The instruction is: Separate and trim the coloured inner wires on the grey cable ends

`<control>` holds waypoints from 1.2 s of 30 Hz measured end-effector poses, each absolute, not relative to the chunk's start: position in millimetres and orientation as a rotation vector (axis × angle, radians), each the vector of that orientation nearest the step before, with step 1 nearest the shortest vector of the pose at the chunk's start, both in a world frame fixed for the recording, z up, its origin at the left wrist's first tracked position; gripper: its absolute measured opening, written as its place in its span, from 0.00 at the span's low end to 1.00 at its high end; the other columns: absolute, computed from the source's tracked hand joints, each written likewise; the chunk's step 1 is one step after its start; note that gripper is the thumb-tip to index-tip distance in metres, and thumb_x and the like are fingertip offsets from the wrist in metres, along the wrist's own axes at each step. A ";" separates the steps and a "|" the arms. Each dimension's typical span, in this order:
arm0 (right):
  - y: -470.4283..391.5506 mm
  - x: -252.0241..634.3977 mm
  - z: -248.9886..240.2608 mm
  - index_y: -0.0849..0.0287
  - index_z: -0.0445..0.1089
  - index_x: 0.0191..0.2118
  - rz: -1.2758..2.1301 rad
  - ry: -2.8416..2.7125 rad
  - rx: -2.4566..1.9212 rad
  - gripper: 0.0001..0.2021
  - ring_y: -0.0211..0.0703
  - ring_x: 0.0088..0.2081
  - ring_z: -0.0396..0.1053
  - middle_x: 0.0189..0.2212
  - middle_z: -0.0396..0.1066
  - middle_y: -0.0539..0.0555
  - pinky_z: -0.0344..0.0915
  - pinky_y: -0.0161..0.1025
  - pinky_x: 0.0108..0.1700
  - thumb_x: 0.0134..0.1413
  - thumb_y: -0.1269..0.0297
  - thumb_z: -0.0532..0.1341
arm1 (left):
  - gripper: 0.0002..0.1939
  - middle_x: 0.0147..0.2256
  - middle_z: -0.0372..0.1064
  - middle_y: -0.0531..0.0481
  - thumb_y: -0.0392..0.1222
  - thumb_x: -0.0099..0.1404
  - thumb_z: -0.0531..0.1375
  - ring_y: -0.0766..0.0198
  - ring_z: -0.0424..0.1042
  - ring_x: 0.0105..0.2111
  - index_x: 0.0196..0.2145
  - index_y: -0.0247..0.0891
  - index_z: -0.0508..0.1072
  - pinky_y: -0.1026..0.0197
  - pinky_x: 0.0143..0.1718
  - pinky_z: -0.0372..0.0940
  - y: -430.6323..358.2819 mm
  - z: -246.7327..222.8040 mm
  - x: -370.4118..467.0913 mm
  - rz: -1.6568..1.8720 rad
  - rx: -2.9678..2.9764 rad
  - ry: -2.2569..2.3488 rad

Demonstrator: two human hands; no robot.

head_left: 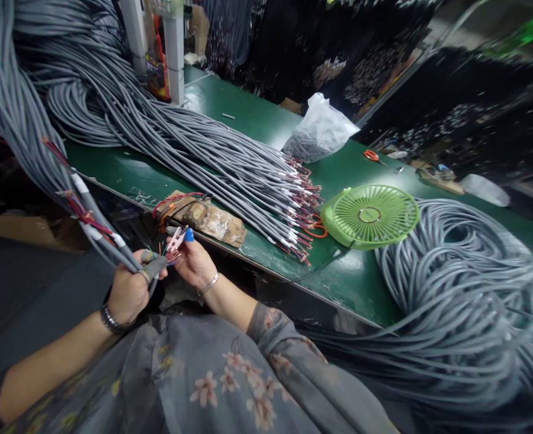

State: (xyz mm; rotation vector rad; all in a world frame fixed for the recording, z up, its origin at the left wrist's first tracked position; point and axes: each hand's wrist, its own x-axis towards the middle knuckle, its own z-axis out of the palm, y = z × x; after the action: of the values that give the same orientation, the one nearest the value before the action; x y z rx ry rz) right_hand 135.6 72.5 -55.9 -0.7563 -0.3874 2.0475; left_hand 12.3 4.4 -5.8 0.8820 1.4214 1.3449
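Green worktop [257, 114] carries grey cables [180, 135], ends grouped, likely for easy reach. I observe the left hand [131, 292] closed around a cable bundle [22, 108], apparently steadying it; the right hand [196, 263] pinches a pink piece [175, 241] beside coloured wires.

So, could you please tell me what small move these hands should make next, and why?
Perhaps the right hand should gently spread the thin coloured wires, since they look bunched beside the pink piece at its fingertips, while the left hand has a grip on the gray cables.
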 end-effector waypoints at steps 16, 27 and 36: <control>44.2 156.2 -59.2 0.57 0.79 0.35 2.139 -0.858 -0.787 0.31 0.40 0.32 0.72 0.33 0.80 0.52 0.72 0.37 0.38 0.44 0.33 0.84 | 0.22 0.20 0.76 0.49 0.61 0.51 0.77 0.57 0.73 0.24 0.18 0.45 0.76 0.55 0.29 0.69 -12.3 -11.6 -1.0 1.293 1.038 1.409; 40.0 167.5 -42.6 0.57 0.77 0.26 1.967 -1.123 -0.950 0.31 0.37 0.27 0.70 0.24 0.76 0.46 0.72 0.38 0.36 0.25 0.42 0.89 | 0.21 0.22 0.82 0.48 0.64 0.47 0.77 0.54 0.76 0.26 0.20 0.44 0.83 0.55 0.32 0.73 -1.5 0.1 -15.6 0.691 1.256 1.400; 50.8 166.3 -57.7 0.56 0.74 0.26 1.946 -0.677 -1.001 0.27 0.34 0.23 0.63 0.21 0.71 0.46 0.68 0.34 0.30 0.44 0.43 0.86 | 0.20 0.18 0.76 0.44 0.59 0.46 0.79 0.59 0.69 0.20 0.17 0.43 0.81 0.58 0.22 0.62 -6.0 0.2 -10.6 1.049 1.050 1.357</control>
State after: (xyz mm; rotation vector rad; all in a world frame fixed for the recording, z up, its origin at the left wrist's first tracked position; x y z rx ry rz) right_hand 166.3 50.8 -57.7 -1.0007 -0.6774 1.9463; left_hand -10.6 -6.0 0.2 1.0502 1.3574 1.0491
